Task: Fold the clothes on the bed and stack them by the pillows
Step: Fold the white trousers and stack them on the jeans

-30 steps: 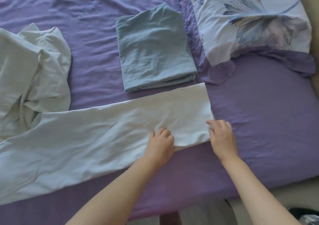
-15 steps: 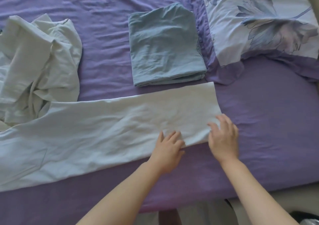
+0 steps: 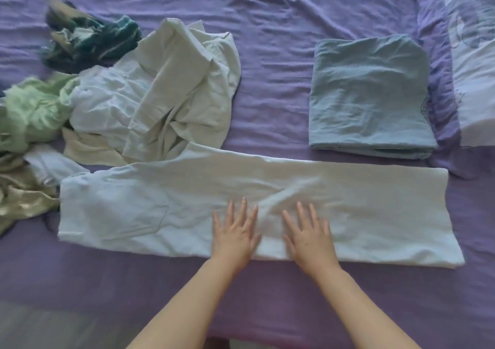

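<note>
**Palms flat on the pale trousers, mid-bed**

Head view first. Trousers (image 3: 348, 215), pale and folded lengthwise into one long band, lie across the near part of the bed, waist end with a stitched pocket to the left, hem end to the right. Left hand (image 3: 234, 235) and right hand (image 3: 310, 237) both sit flat on the middle of that band, fingers straight and slightly spread, pressing the cloth and pinching nothing. Between them a soft diagonal crease rises in the fabric. The band's near edge runs just behind the wrists, with a strip of bare purple sheet (image 3: 267, 81) between it and the mattress edge.

Beyond the hem end, a folded blue-grey garment (image 3: 369, 94) rests as a neat square, its layered edges showing at the near side, just beside the floral pillow (image 3: 474, 81) at the right border. Open sheet lies between that square and the unfolded heap.

To the left, a crumpled cream garment (image 3: 182, 86) touches the trousers' far edge, with a light green piece (image 3: 32, 110) and a dark green patterned one (image 3: 91, 43) bunched behind it. The sheet is wrinkled all over, matte and soft-looking.
</note>
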A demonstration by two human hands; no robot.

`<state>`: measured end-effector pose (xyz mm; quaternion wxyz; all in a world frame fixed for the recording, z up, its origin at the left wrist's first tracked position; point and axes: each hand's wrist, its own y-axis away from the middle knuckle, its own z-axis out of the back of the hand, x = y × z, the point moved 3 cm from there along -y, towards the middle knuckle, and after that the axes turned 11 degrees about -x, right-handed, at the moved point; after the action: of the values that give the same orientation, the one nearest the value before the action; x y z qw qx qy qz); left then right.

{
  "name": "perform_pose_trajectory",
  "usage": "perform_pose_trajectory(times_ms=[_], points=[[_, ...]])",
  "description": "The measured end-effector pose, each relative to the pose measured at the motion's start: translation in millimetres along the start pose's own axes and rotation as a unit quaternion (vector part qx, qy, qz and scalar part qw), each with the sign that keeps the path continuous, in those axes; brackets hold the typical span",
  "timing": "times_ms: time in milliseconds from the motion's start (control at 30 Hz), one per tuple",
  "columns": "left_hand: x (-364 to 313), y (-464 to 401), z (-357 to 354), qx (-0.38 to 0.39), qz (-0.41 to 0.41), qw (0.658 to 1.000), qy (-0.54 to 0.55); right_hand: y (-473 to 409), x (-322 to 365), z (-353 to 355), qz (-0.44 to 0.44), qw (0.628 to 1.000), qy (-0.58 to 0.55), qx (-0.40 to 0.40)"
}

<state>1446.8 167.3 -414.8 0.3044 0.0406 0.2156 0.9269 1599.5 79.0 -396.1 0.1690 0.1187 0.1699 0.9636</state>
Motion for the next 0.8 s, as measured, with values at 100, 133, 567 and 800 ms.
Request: perform_pose_trajectory(times_ms=[100,133,567,800], points=[[58,9,3,0.006,0.050,0.999,-0.007,-18,52,-8,0.037,0.999,-0.001,0.016],[78,12,5,0.008,0.058,0.998,-0.015,-23,71,-11,0.052,0.998,0.003,0.021],[318,41,43,-0.114,0.247,0.959,0.076,-69,273,-29,0.142,0.988,0.024,0.062],[357,33,40,-0.107,0.309,0.912,0.247,-88,341,-34,0.230,0.972,0.013,0.035]])
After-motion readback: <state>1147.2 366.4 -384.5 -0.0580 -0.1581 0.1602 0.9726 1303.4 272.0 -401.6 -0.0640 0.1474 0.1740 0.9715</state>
